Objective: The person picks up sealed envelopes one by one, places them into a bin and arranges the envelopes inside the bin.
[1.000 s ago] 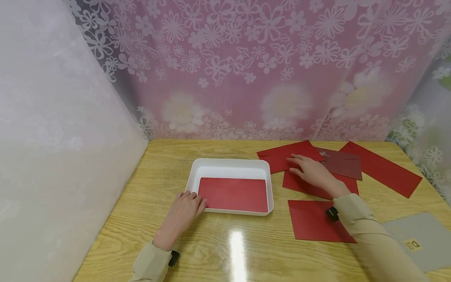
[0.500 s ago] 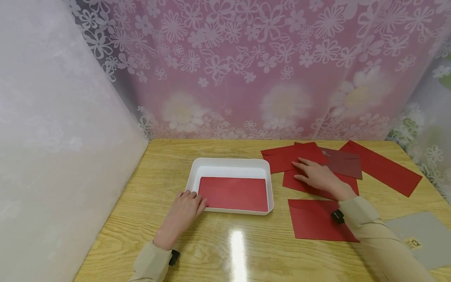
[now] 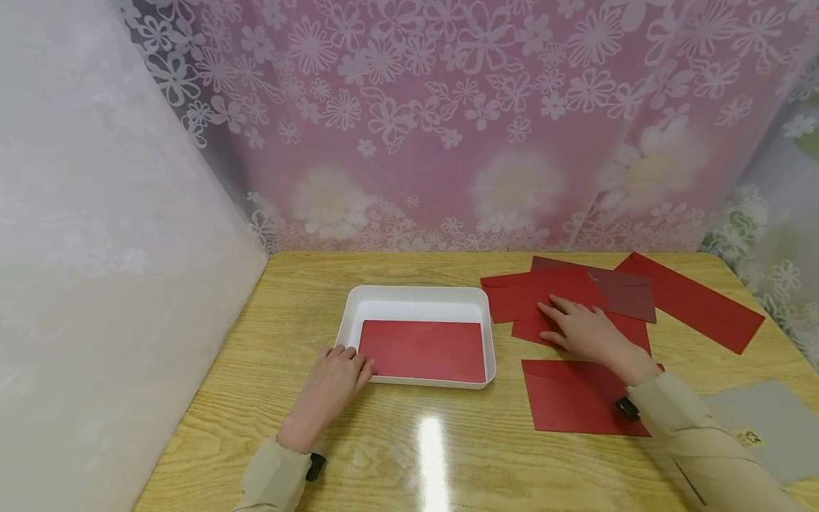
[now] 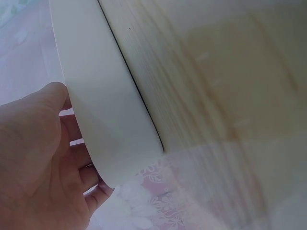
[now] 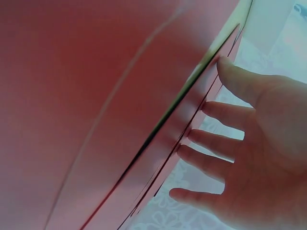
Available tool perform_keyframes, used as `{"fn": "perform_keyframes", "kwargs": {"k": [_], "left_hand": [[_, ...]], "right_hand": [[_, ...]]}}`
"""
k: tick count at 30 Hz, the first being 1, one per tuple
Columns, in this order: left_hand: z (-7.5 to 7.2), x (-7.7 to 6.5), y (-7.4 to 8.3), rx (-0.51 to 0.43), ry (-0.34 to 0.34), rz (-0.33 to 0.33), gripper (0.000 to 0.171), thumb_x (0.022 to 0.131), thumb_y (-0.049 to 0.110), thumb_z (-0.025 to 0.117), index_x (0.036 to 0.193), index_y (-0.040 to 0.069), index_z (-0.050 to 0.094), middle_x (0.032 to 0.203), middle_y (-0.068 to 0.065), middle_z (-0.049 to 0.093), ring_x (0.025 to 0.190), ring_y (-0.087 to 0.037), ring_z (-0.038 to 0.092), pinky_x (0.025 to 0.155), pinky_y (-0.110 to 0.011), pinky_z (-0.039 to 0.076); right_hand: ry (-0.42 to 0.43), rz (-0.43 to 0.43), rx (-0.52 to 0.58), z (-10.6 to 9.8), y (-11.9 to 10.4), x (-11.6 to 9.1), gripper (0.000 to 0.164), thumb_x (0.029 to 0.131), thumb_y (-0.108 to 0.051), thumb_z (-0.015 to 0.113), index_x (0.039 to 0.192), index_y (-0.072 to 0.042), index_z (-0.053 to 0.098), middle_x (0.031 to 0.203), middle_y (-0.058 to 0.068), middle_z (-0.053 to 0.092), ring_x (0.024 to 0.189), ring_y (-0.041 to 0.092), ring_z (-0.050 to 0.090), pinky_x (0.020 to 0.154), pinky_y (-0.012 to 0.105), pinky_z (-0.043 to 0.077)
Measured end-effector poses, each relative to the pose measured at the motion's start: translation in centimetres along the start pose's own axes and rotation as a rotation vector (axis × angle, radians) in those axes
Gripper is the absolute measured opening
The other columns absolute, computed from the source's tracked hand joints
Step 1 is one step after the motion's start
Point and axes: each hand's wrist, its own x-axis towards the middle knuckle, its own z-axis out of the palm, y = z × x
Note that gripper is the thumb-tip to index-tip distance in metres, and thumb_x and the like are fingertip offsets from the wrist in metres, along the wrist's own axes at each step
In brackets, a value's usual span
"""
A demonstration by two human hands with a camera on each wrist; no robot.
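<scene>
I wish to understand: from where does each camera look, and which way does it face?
Head: worn on the head, facing forward and down at the table and white tray; left hand, right hand and sleeves show.
Left wrist: on the left wrist, facing the white tray's outer wall and table; left palm and fingers show.
Right wrist: on the right wrist, facing red envelopes; right palm and fingers show.
Shared: head and left wrist both show the left hand holding the white tray.

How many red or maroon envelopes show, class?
6: one in the tray; two by the right hand; a maroon one behind; the rightmost; the nearest; more may be hidden.
</scene>
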Motion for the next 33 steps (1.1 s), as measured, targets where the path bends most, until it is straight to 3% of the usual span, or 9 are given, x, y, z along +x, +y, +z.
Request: {"fn": "perform_keyframes", "kwargs": {"k": [16,33], "left_hand": [[-0.2,0.0,0.1,-0.005,-0.009,-0.012,0.039,0.098,0.022,0.067,0.064,0.014,0.048,0.062,0.001,0.042,0.063,-0.02,0.044,0.072,-0.034,0.041],[-0.1,0.0,0.1,-0.017,-0.029,-0.02,0.039,0.098,0.022,0.067,0.065,0.015,0.049,0.062,0.001,0.042,0.064,-0.02,0.043,0.073,-0.035,0.04]], "right_hand": [[0.032,-0.013,-0.048,0.5,-1.7,-2.5,0.064,0.096,-0.042,0.065,0.145,-0.002,0.053,0.147,0.032,0.046,0.131,0.051,0.048,0.1,0.074,0.035],[0.07,-0.016,-0.078,0.9,-2.4,-5.6,0.064,0.091,-0.041,0.072,0.14,-0.002,0.058,0.14,0.032,0.052,0.12,0.05,0.056,0.093,0.072,0.041]]}}
